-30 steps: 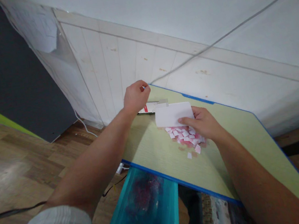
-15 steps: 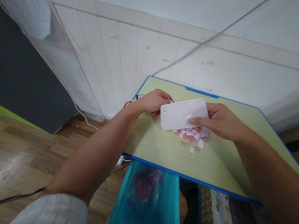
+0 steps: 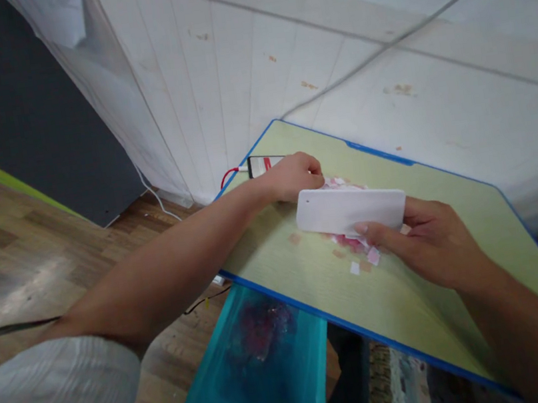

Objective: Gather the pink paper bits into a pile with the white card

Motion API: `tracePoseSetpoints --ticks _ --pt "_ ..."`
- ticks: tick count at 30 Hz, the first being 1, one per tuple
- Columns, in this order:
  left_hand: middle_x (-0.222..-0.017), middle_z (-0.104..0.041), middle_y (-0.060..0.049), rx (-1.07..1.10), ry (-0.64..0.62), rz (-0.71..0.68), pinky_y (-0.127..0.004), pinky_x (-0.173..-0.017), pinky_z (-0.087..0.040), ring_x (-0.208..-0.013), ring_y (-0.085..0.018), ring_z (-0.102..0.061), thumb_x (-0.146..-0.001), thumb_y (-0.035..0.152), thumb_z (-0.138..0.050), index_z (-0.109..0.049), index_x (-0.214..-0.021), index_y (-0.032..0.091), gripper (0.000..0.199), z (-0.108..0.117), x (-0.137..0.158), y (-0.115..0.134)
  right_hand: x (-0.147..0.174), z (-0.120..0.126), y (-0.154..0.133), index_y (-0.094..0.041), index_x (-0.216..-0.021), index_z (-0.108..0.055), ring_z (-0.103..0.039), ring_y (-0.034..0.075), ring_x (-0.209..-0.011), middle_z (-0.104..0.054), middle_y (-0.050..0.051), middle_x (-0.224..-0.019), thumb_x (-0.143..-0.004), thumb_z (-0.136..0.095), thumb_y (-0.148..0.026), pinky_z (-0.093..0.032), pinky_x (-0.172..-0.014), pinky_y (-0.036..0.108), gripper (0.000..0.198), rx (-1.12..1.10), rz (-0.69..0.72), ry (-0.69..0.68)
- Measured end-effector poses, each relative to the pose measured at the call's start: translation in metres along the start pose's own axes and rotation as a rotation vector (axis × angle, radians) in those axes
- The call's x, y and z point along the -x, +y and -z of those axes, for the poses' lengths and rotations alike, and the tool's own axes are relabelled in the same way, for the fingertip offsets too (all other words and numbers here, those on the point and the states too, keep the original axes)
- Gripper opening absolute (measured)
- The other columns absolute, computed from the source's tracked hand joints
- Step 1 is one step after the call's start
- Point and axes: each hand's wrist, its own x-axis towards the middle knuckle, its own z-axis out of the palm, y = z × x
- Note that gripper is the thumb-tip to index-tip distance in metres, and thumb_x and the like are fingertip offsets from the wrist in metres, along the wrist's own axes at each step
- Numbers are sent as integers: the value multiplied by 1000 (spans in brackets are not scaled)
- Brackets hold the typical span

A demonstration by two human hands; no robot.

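Right hand (image 3: 429,241): grip closed firmly on one end of the white card (image 3: 345,209), thumb across its face, fingers behind. Card held over the pile of pink and white squares (image 3: 349,243) on the worktop (image 3: 417,314), hiding much of it; squares show past both long edges.

Left hand (image 3: 295,176): fingers curled in, just beside the card's far left corner, near the pile. Whether they pinch a square, cannot tell.

For good work here, judged: hold the card by its end, as now, leaving the rest of the face free. Keep it steady and off the pile, lest loose squares scatter. Left fingers best come in low, one square at a time. Left wrist overlaps the phone (image 3: 263,163) in view; worth keeping clear of it and its red cable (image 3: 226,175).
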Motion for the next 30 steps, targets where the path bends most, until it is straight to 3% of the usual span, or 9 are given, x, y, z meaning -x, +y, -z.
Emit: tracePoseSetpoints --ticks 5,10,14,16,19,22,26,30 --pt "-75 -68 -4 -58 30 -72 -29 -67 -42 -71 -15 -56 -75 21 -59 -74 -76 16 15 -5 0 -1 15 -1 -1 -23 -90 -83 -71 21 -67 -80 4 -84 -88 -78 -40 -54 -56 27 18 9 25 -142" --pt "-73 -66 -3 -74 36 -103 -30 -69 -43 -71 -16 -56 -74 20 -59 -73 -74 16 15 -6 -1 -2 19 -14 -9 -23 -94 -82 -70 21 -66 -79 4 -80 -89 -76 -40 -52 -54 28 19 -34 -24 -27" --pt "-71 -65 -2 -70 25 -98 -30 -70 -44 -70 -15 -56 -74 21 -59 -73 -74 15 15 -5 0 -1 17 -18 -13 -21 -79 -79 -65 18 -59 -74 3 -68 -86 -78 -43 -50 -51 26 23 -142 -55 -162" --pt "-71 -65 -3 -66 18 -101 -31 -71 -44 -71 -16 -56 -75 21 -60 -73 -75 15 15 -4 1 0 16 -16 -13 -21 -74 -77 -65 18 -59 -75 3 -69 -85 -79 -42 -50 -51 26 24 -161 -71 -165" --pt "-74 -66 -4 -59 21 -95 -32 -73 -45 -74 -17 -57 -74 21 -60 -73 -75 15 14 -4 1 0 17 -15 -14 -22 -74 -78 -65 18 -61 -76 3 -73 -86 -78 -40 -51 -52 26 22 -143 -61 -128" --pt "-74 -66 -4 -63 18 -95 -32 -74 -45 -76 -18 -57 -74 20 -61 -73 -74 15 13 -4 0 -1 18 -15 -16 -22 -73 -78 -66 18 -62 -75 2 -69 -86 -79 -39 -53 -56 26 21 -191 -36 -232" --pt "-73 -65 -4 -68 18 -107 -32 -74 -44 -75 -17 -56 -75 21 -61 -72 -74 15 12 -5 -1 -3 20 -16 -19 -22 -77 -79 -68 18 -64 -77 3 -75 -86 -80 -37 -53 -55 26 17 -200 -29 -218" --pt "-73 -65 -4 -56 7 -83 -32 -74 -44 -77 -18 -57 -74 20 -61 -72 -75 15 13 -5 -2 -3 21 -4 -15 -23 -75 -79 -66 17 -58 -74 1 -67 -85 -81 -37 -52 -52 26 16 -241 -51 -287"
